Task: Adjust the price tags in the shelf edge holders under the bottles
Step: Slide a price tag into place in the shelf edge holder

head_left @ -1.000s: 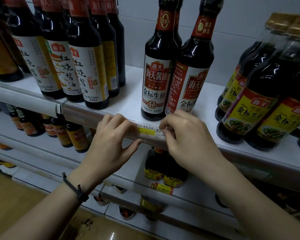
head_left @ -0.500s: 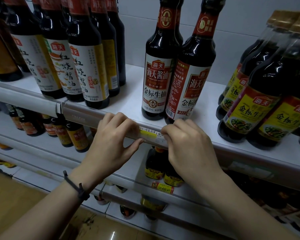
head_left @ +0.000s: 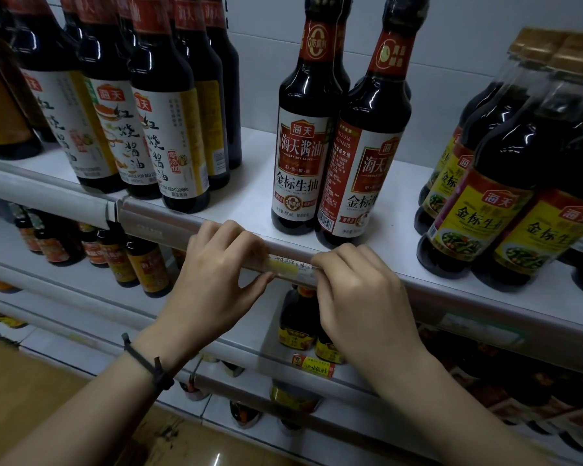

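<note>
Below the red-label bottles, price tag is pinched between left hand and right hand; now seated lower in holder, nearly set.

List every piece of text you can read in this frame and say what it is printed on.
"海天酱油", "金标生抽", "500mL": red-label bottle.
"海天", "金标": second red-label bottle.
"海天", "RED COOKING": white-label bottle.
"海天", "金标生": yellow-label bottle.
Price tag, between left hand and right hand: handwriting, unreadable.
Lower-shelf labels: blurred.
</note>
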